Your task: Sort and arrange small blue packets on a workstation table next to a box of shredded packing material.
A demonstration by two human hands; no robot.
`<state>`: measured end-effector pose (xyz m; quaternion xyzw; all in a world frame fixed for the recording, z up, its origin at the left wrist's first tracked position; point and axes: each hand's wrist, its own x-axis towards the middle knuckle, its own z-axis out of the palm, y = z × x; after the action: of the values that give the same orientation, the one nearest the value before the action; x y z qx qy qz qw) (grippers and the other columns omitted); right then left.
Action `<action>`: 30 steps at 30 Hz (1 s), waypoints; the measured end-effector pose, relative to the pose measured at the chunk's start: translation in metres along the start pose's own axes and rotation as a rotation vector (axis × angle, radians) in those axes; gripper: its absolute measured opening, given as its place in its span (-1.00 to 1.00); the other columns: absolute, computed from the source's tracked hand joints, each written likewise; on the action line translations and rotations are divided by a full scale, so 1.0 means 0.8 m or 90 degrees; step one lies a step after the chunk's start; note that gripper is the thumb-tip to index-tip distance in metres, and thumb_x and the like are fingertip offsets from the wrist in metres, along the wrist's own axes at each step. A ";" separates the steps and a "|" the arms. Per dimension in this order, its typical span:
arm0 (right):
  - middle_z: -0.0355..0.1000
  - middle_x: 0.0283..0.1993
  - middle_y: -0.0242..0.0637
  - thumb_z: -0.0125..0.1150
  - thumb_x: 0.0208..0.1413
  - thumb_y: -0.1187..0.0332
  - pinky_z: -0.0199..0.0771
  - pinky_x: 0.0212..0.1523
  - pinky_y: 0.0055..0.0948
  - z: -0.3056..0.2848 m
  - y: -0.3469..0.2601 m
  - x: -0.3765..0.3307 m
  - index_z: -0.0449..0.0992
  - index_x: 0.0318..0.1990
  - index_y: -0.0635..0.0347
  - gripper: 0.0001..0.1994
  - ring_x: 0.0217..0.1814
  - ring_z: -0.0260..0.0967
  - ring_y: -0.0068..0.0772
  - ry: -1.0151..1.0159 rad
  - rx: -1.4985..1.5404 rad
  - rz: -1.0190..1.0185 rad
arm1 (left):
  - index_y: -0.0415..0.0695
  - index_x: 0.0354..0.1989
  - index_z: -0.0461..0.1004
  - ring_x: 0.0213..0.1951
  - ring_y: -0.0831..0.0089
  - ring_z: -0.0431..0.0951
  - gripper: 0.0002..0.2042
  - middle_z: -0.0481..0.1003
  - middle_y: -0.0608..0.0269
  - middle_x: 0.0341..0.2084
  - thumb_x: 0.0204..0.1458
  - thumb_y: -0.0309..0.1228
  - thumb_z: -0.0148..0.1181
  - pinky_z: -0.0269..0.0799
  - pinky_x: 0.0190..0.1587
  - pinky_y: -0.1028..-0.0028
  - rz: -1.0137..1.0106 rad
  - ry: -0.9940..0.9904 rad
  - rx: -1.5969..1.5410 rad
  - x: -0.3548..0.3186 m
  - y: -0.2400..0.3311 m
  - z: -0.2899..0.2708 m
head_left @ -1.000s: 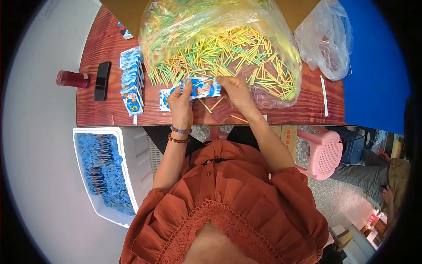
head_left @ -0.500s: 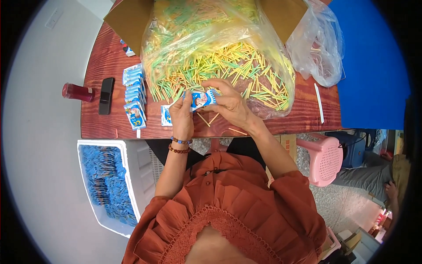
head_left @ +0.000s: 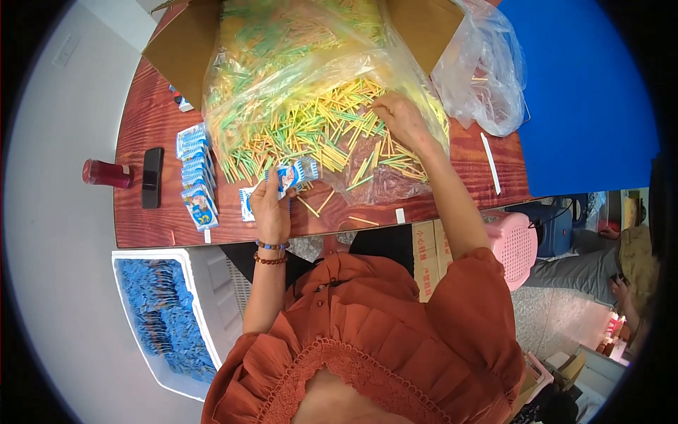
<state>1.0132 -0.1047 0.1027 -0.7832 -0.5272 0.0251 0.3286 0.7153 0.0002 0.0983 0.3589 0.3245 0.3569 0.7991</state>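
Observation:
Between the thumb and fingers of my left hand (head_left: 269, 208) is a small blue-and-white packet (head_left: 299, 174), tilted up to the right. A second blue-and-white packet (head_left: 246, 203) lies on the table beside that hand, partly covered by it. My right hand (head_left: 401, 119) is over the right part of a heap of thin yellow, green and orange sticks (head_left: 282, 131). Its fingers are curled together at the sticks; what they hold, if anything, is too small to make out. The heap spills from a large clear plastic bag (head_left: 247, 74) in an open cardboard box (head_left: 185, 53).
An overlapping row of packets (head_left: 196, 173), a phone (head_left: 152, 178) and a red cylindrical container (head_left: 107, 174) are on the left. Below stands a white foam box (head_left: 189, 283) full of packets. A crumpled plastic bag (head_left: 487, 78) and pink stool (head_left: 514, 249) are right. Another person sits far right.
My right hand has left the packet and moved up and right to the sticks. My left hand keeps the packet. The whole view has shifted slightly.

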 end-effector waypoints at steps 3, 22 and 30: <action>0.46 -0.27 -0.09 0.10 0.06 0.41 0.36 -0.09 -0.24 0.018 0.014 0.030 0.52 -0.28 0.32 -0.84 -0.12 0.38 -0.05 0.034 -0.053 -0.047 | -0.14 -0.37 0.52 -0.43 0.63 0.43 -0.81 0.52 0.38 -0.43 0.18 -0.29 0.12 0.38 -0.38 0.59 0.015 -0.007 -0.009 -0.001 -0.004 -0.008; 0.45 -0.20 -0.06 -0.01 -0.02 0.36 0.20 -0.07 -0.10 0.076 0.002 0.072 0.54 -0.31 0.30 -0.76 -0.10 0.31 -0.06 0.011 -0.435 -0.078 | -0.18 -0.30 0.54 -0.34 0.62 0.49 -0.79 0.56 0.32 -0.36 0.20 -0.29 0.09 0.40 -0.34 0.56 -0.009 -0.001 -0.011 0.000 -0.008 -0.013; 0.39 -0.10 -0.04 -0.08 0.06 0.39 0.23 -0.08 -0.12 0.028 -0.010 0.048 0.49 -0.19 0.27 -0.75 -0.01 0.31 -0.09 -0.159 -0.332 -0.001 | -0.19 -0.24 0.54 -0.32 0.59 0.54 -0.80 0.57 0.31 -0.33 0.19 -0.31 0.10 0.46 -0.31 0.53 0.009 0.010 0.005 0.000 -0.013 -0.023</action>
<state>1.0148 -0.0599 0.1017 -0.8316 -0.5530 -0.0153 0.0485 0.7042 0.0016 0.0803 0.3617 0.3297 0.3636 0.7926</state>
